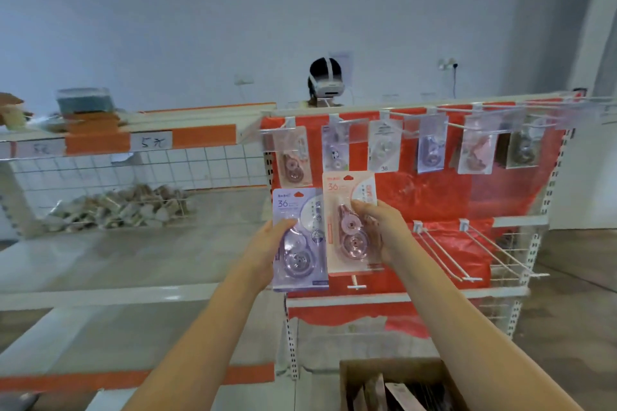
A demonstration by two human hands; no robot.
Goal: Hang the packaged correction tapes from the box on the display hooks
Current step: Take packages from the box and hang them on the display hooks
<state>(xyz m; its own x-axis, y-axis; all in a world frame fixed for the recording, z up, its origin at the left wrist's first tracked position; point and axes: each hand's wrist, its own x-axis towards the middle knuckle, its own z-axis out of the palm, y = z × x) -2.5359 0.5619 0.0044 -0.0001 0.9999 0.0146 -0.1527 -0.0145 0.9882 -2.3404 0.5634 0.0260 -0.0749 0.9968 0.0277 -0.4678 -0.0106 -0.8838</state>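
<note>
We note the right hand (377, 227) fingers pinching the pink pack (350, 227) upright, hang-hole topmost, just below the upper hooks (337, 122), nearer them than the left hand (267, 243) gripping the purple pack (298, 240).

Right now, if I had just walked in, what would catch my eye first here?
Two raised hands in the middle: the left hand holds a purple packet, and the right hand holds a pink packet beside it. Behind them, a bright red backing carries a top row of hooks with a hanging packet on each. At the bottom, an open cardboard box holds more.
</note>
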